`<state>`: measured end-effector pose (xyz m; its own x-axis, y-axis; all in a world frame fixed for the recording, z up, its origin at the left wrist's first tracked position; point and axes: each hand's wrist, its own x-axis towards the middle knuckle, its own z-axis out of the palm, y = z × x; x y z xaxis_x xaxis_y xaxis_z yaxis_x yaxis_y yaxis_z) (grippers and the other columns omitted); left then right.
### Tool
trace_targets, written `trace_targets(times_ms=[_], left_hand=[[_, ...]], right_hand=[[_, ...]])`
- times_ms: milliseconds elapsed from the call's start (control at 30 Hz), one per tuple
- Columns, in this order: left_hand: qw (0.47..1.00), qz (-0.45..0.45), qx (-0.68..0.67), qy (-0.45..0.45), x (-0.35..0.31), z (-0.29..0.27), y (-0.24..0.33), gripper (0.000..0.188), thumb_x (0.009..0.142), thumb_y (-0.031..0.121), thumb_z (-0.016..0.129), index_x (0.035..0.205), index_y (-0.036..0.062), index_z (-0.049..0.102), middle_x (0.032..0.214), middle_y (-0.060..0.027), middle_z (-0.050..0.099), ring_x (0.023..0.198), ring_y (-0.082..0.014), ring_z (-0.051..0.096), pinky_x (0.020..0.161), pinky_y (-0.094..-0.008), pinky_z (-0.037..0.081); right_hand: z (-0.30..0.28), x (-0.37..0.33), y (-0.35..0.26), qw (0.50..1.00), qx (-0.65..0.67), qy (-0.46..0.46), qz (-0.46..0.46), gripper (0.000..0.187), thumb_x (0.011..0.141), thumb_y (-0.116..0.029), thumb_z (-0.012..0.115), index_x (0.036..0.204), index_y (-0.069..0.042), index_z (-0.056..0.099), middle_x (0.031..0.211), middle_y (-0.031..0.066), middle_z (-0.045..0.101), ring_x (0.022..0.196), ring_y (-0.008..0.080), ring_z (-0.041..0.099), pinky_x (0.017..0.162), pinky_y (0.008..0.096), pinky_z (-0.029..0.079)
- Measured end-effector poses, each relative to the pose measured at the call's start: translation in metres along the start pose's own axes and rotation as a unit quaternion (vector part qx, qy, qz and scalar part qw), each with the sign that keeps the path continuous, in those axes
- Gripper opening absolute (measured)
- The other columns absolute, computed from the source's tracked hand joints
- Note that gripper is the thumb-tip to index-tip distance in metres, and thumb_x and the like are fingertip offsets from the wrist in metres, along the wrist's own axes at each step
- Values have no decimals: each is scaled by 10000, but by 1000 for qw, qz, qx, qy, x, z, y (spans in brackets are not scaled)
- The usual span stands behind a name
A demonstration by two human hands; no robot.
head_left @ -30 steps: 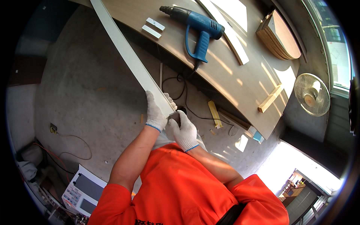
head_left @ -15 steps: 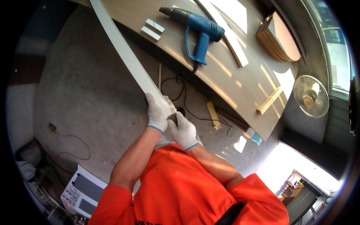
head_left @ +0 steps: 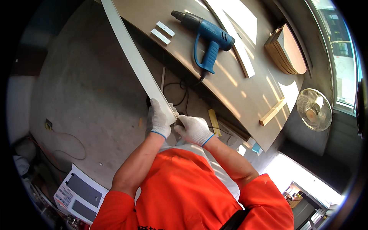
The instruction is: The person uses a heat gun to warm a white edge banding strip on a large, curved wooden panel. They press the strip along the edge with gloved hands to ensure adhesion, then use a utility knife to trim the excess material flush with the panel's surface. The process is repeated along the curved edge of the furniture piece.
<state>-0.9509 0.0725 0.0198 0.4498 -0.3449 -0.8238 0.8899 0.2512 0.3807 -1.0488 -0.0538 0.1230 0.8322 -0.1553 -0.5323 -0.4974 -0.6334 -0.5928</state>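
Roughly diagonal, the long white strip [head_left: 132, 57] lies with its long axis running from the upper left down and rightward, near end pointing at the wearer's midriff, far end leading off past the tabletop's left side. Location: in front of the body, alongside the slanting front edge of the table [head_left: 249, 111], near end at the hands. Left hand [head_left: 159, 120], white knit glove with blue cuff trim, wraps the strip close to that end: thumb along the left edge, fingertips curled from below and showing past the right edge. Right hand [head_left: 194, 130], gloved alike, just beside the end: thumb and forefinger pinch a small dark piece [head_left: 178, 123]; its other fingers are mostly hidden, spacing cannot be told. Small piece largely covered by the glove, shape hard to make out; whether it touches the strip, cannot tell. Far end of strip cut off by the upper border; underside out of sight, as is most of the left hand's grip beneath. Unclear whether the strip rests on the table or passes above it. On the tabletop: blue heat gun [head_left: 211, 33], nozzle toward the upper left, and two white blocks [head_left: 160, 36] beside it.
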Motion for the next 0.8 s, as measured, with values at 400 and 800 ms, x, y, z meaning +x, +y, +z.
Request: trace_targets(times_ms=[400,800], left_hand=[[996,30,42,68,-6,2,-1,834,1017,869,451,1141,65,638,919,-94,674,827,-244,686,764,-406,586],[991,48,-3,121,-24,16,15,778,1029,763,587,1371,66,634,1213,-87,680,1123,-220,680,856,-407,599]], right_hand=[[-24,24,-11,998,-44,-40,-36,279,972,-336,704,1100,-90,729,912,193,783,915,418,757,809,539,580],[-37,66,-30,993,-79,-25,-81,207,969,-286,670,1041,-93,656,877,208,751,873,452,731,756,566,560]])
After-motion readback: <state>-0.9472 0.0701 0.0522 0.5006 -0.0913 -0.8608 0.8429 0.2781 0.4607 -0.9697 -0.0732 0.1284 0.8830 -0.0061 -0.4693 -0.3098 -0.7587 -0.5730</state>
